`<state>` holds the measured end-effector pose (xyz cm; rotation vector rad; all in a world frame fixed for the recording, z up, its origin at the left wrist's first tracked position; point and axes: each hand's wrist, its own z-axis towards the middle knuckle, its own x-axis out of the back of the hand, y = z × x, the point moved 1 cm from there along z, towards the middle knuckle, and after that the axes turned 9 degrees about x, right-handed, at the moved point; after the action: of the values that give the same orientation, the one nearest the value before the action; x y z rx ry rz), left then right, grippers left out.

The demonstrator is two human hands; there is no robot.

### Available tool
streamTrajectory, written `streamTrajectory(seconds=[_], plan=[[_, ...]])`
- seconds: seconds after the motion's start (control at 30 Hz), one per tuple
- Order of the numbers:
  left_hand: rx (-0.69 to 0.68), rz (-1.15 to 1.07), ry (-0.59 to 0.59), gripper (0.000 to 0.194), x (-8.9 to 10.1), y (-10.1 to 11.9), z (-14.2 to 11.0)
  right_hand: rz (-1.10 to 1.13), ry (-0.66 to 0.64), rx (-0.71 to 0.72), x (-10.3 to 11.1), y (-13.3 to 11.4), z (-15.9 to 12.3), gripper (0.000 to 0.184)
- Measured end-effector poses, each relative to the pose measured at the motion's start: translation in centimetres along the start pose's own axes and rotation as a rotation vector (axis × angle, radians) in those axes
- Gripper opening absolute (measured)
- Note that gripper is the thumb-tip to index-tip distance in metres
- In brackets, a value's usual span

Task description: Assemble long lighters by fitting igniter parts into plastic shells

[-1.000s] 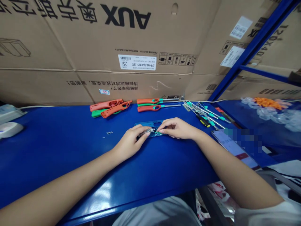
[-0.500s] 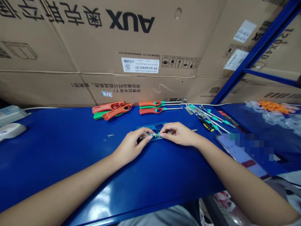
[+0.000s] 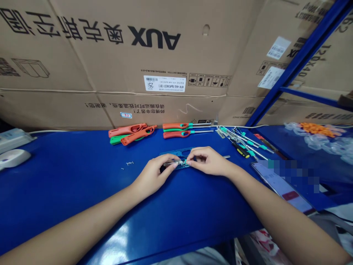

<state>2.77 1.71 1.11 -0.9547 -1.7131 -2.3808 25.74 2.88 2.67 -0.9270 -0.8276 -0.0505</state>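
My left hand (image 3: 152, 173) is closed, thumb and fingers pinching the clear fuel tank (image 3: 171, 162) of a lighter. My right hand (image 3: 209, 161) pinches a small teal part with thin wire (image 3: 186, 163) at the tank's right end. A metal tube end (image 3: 226, 156) shows beyond the right hand. Under both hands lies a blue lighter casing (image 3: 176, 151), partly covered by the fingers. Whether the tank sits in the casing or just above it, I cannot tell.
Small screws (image 3: 129, 163) lie left of the hands. Behind are orange and green casings (image 3: 128, 129) and assembled lighters (image 3: 176, 135). To the right are lighter tubes (image 3: 255, 142), a screwdriver (image 3: 240, 149), a phone (image 3: 284, 187) and orange pieces (image 3: 317, 129). A cardboard wall (image 3: 110, 77) stands behind.
The view has tilted slightly upward, so everything sits a little lower in the picture. Both hands keep their pinch at nearly the same spot over the blue casing.
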Motion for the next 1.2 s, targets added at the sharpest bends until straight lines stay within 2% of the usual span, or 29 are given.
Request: streamTrajectory(seconds=[0.17,0.8,1.2], plan=[[0.015,-0.014,-0.013,0.018,0.00,-0.07,0.01,-0.004,-0.020,0.043,-0.08,-0.17,0.10,0.020],[0.032,-0.022,-0.032,0.020,-0.06,-0.34,0.07,-0.010,0.017,0.052,-0.24,0.20,0.12,0.016],[0.034,-0.013,-0.033,0.019,0.00,-0.20,0.00,-0.018,-0.007,0.045,-0.28,0.14,0.16,0.014]])
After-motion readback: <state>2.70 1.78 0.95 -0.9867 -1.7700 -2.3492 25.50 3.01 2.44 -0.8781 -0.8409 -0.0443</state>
